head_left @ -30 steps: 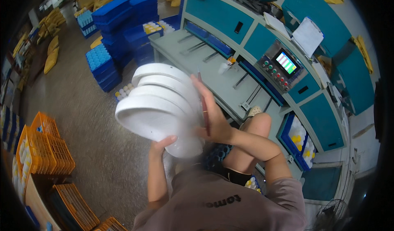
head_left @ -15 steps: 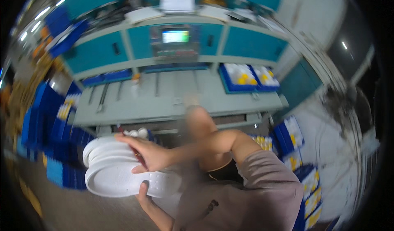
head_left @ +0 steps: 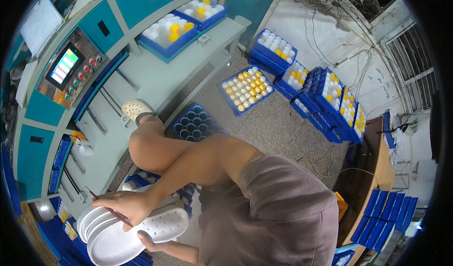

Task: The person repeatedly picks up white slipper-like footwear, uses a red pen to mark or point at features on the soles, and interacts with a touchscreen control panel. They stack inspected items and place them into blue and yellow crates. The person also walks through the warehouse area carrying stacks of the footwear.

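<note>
White clogs lie stacked at the lower left; the top clog [head_left: 115,242] has small round holes along its strapped end. My left hand [head_left: 150,243] grips its near edge, thumb on top, with the other fingers mostly hidden. My right hand [head_left: 123,205] rests over the clogs, closed around a thin dark red stick [head_left: 115,214] shaped like a pen or brush handle. Its tip is too small to make out. Under the hands, more white pieces show in blue crates, partly covered.
My foot in a cream clog [head_left: 136,109] rests on the grey bench [head_left: 111,138] of a teal machine with a lit control panel [head_left: 66,67]. Blue crates [head_left: 166,46] of white and yellow cups stand on the bench. Others [head_left: 246,90] are on the floor and along the wall.
My view has swung to the right, bringing the floor crates and wall into sight. Both hands still hold the clog and stick.
</note>
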`<state>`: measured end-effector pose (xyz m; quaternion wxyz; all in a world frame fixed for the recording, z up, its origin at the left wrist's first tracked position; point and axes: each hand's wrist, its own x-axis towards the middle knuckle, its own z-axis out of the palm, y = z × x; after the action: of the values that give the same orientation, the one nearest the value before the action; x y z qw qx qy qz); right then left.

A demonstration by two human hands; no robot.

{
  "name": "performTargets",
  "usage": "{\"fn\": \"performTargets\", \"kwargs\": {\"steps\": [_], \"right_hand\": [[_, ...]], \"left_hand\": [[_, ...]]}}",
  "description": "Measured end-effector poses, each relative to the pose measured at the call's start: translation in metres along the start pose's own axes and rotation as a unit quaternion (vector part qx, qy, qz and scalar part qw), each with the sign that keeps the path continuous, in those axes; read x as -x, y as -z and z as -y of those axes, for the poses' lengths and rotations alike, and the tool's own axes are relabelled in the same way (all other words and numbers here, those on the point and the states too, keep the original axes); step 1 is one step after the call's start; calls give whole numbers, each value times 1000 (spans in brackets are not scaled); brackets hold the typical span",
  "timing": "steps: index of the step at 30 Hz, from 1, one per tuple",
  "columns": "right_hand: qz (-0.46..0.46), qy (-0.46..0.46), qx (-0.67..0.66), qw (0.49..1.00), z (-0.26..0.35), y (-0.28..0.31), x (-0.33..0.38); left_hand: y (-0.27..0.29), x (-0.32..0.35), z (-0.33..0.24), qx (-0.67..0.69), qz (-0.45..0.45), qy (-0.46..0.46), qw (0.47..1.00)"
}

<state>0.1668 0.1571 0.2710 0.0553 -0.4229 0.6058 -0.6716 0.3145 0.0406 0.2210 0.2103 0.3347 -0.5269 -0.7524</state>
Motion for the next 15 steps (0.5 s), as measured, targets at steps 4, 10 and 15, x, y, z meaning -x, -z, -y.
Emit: {"fn": "performTargets", "kwargs": {"steps": [4, 10, 15], "right_hand": [[-67, 39, 60, 995, -5, -1, -4], [-27, 19, 33, 999, -5, 7, -4], [-3, -3, 16, 1000, -3, 18, -1]], "left_hand": [[-5, -17, 0, -24, 33, -29, 999], [-24, -10, -6, -20, 45, -17, 999], [-38, -3, -4, -10, 53, 7, 998]]}}
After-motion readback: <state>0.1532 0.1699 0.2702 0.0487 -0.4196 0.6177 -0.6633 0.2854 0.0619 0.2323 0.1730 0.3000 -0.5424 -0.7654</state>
